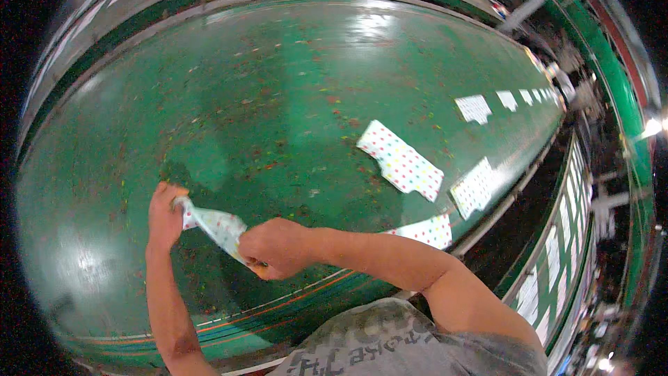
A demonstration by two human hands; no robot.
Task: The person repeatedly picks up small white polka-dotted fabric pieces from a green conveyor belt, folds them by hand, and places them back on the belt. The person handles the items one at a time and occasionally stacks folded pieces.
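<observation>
A white cloth piece with coloured dots (221,225) is stretched, slightly twisted, between my two hands above the green table. My left hand (167,212) is closed on its far left end. Its near right end is in my right hand (275,247), whose fingers are curled tight around it. To the right lies a flat dotted cloth piece (402,161) with notched edges. Another dotted piece (475,188) rests near the table's right edge. A third piece (431,231) is partly hidden behind my right forearm.
The long green table (292,97) is flecked with small coloured paint-like specks. Several more white pieces (473,108) lie in a row toward its far right end. Coloured lines (278,304) run along the near edge. Beyond a dark gap, another table (557,251) carries white pieces.
</observation>
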